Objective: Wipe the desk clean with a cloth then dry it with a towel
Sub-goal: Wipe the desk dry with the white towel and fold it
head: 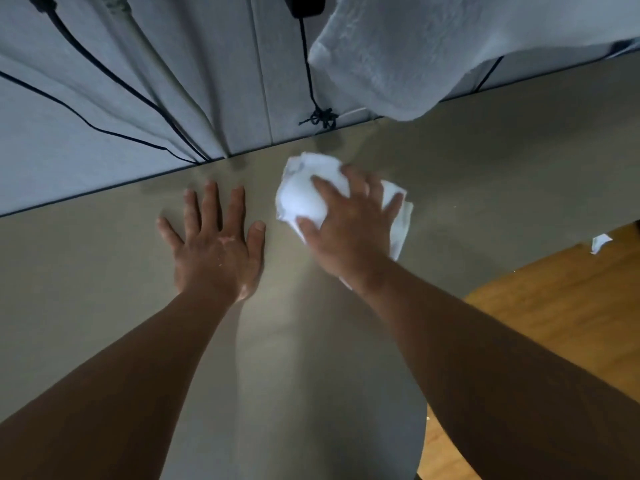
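Observation:
The desk [104, 265] is a plain grey-brown top that fills the middle of the view. A crumpled white cloth [304, 192] lies on it near the far edge. My right hand [349, 230] presses down on the cloth with fingers spread and straight. To the left of the cloth, my left hand [216, 244] rests flat on the bare desk, fingers spread, holding nothing. A pale grey towel [433, 53] hangs over the far right of the desk, its lower corner just above the surface.
Behind the desk's far edge stands a grey wall panel [86, 140] with several black cables [308, 74], one knotted at the desk edge. Wooden floor [554, 323] shows to the right, with a scrap of white paper [599, 242] on it.

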`<action>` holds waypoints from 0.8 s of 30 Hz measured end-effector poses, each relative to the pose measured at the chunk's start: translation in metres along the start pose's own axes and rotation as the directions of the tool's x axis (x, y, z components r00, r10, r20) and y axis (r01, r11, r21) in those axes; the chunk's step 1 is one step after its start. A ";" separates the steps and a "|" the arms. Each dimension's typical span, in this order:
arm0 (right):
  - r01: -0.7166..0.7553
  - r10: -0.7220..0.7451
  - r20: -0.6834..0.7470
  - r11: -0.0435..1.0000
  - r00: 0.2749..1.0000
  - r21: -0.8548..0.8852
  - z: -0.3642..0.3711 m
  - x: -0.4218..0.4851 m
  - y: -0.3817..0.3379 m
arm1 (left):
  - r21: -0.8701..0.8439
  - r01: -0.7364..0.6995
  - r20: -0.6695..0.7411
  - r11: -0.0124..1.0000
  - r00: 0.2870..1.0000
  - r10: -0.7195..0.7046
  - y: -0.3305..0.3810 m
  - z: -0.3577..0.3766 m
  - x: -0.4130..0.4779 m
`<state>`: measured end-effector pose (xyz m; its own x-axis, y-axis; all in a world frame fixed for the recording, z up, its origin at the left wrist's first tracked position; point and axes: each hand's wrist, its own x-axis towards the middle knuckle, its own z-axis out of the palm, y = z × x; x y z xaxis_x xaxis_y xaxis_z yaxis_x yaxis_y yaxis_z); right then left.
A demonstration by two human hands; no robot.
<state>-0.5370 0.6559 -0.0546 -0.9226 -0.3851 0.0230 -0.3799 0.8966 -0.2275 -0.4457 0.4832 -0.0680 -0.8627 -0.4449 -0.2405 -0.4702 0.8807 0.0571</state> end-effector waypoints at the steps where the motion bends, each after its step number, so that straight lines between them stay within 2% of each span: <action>1: 0.066 -0.066 -0.007 0.998 0.998 0.004 0.000 -0.012 0.001 | -0.005 -0.001 -0.002 1.000 1.000 0.001 0.000 0.000 0.000; 3: 0.169 -0.169 -0.008 0.985 0.986 -0.018 0.000 -0.024 0.020 | -0.016 0.002 -0.006 1.000 1.000 -0.002 -0.001 0.000 -0.001; 5: 0.156 -0.156 0.000 0.986 0.988 -0.064 -0.005 -0.020 0.052 | -0.018 0.002 -0.003 1.000 1.000 -0.002 -0.002 0.000 -0.001; 9: -0.044 0.038 -0.136 0.998 0.990 -0.046 -0.016 0.013 0.116 | -0.011 0.000 -0.004 1.000 1.000 0.000 -0.002 0.000 -0.001; 11: -0.150 0.151 -0.123 0.989 0.981 0.018 -0.021 0.032 0.131 | -0.005 0.006 0.000 1.000 1.000 -0.006 -0.002 0.001 0.000; 14: -0.281 0.283 -0.106 0.959 0.953 0.036 -0.023 0.048 0.130 | 0.014 0.005 -0.006 1.000 1.000 -0.005 -0.002 0.003 0.001; 17: -0.322 0.320 -0.137 0.947 0.938 0.005 -0.019 0.035 0.109 | 0.016 0.003 -0.013 1.000 1.000 -0.002 -0.001 0.004 0.003; 20: -0.230 0.226 -0.141 0.973 0.964 -0.012 -0.014 -0.009 0.067 | 0.025 0.003 -0.003 1.000 1.000 -0.003 -0.001 0.003 0.002; 24: -0.016 0.015 -0.030 1.000 0.999 -0.027 -0.006 -0.102 0.008 | 0.019 -0.006 -0.001 1.000 1.000 0.006 -0.001 0.001 0.001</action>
<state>-0.4467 0.7035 -0.0526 -0.9297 -0.3651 0.0485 -0.3671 0.9080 -0.2018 -0.4459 0.4824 -0.0688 -0.8654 -0.4402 -0.2393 -0.4616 0.8862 0.0395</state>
